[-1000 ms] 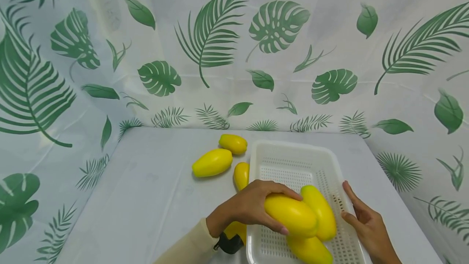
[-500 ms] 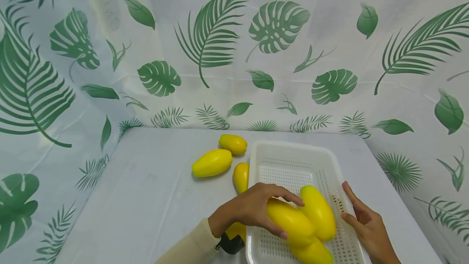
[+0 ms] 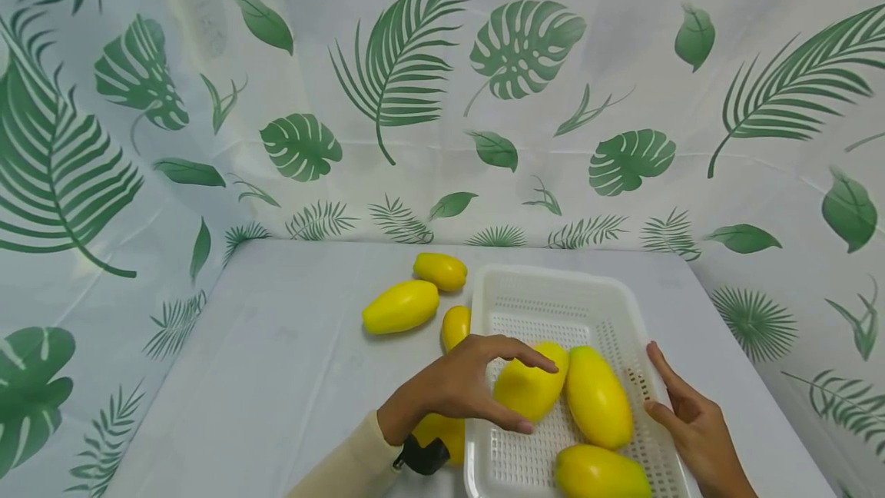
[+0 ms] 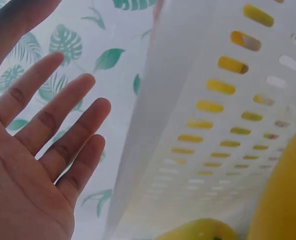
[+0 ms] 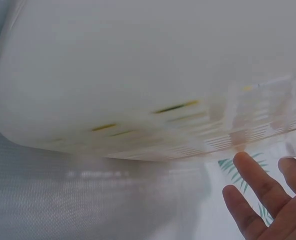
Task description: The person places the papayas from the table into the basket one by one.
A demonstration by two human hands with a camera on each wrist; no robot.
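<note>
L hand (image 3: 477, 379) loose, fingers apart, nr yellow fruit (image 3: 535, 396) in left part of white basket (image 3: 553, 273); R hand (image 3: 700, 425) unclenched agst its right side. Prob best: steady w/ R, lift L clear w/o nudging fruit.

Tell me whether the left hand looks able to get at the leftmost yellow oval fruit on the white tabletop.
Likely yes: the left hand holds nothing, and the leftmost yellow oval fruit lies in the open outside the white perforated plastic basket, with nothing seen covering it.
</note>
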